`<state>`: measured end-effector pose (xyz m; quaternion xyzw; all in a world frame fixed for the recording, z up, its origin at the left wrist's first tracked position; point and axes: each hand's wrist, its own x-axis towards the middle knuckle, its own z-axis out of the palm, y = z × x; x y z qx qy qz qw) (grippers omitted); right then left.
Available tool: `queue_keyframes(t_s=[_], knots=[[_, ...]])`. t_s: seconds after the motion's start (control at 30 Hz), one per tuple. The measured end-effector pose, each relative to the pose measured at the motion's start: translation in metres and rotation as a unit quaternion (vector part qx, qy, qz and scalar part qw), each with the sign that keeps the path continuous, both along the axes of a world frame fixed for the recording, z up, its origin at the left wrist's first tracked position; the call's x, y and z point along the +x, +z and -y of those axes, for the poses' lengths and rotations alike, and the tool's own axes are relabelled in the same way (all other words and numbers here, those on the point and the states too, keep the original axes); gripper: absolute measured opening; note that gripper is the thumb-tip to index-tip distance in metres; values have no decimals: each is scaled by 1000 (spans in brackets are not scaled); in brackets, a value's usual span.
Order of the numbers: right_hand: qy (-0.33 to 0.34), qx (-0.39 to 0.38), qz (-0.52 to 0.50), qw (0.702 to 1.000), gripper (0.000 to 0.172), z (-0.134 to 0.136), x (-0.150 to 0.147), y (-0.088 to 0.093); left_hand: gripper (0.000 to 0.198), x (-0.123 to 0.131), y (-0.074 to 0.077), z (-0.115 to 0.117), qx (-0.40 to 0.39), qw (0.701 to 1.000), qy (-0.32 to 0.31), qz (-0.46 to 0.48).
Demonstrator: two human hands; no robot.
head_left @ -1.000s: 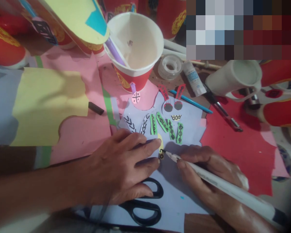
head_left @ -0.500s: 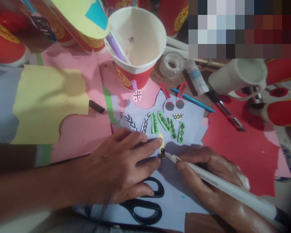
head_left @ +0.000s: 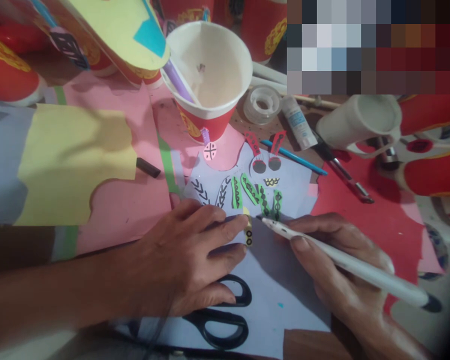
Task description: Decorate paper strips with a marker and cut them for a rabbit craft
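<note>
My left hand lies flat with its fingers apart, the index fingertip pressing a small yellow paper strip onto the lavender paper. Two small black rings show on the strip's lower end; the fingers hide part of it. Between the fingers of my right hand is a white marker, its dark tip just right of the strip and apart from it. Black-handled scissors lie under and beside my left thumb, blades hidden. Green patterned strips sit above the marker tip.
A red paper cup stands behind the lavender paper. Red cut-outs with eyes, a blue pen, clear tape, a glue stick and a white mug lie around. Red paper is at right, yellow paper at left.
The marker in my right hand has lifted off the yellow strip and moved up and slightly right. My left hand stays on the strip, and the view has shifted slightly.
</note>
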<state>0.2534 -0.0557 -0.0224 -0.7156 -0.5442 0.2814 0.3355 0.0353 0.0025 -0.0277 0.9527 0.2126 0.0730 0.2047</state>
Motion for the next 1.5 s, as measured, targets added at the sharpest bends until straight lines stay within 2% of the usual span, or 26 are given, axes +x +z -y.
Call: queue_keyframes(t_s=[0.23,0.37,0.8,1.2,1.5], knots=[[45,20,72,996,7,-4,4,1,36,0,0,0,-4,1000,2,-8],[46,13,97,994,8,-3,-1,1,36,0,-1,0,-3,1000,3,-1],[51,18,99,994,6,-2,-5,0,36,-1,0,1,-7,1000,7,-10],[96,47,94,990,5,-3,-3,-5,39,-2,-1,-1,-1,1000,-17,-11],[86,45,71,993,5,-4,-5,-4,37,-1,1,0,5,1000,0,-21]])
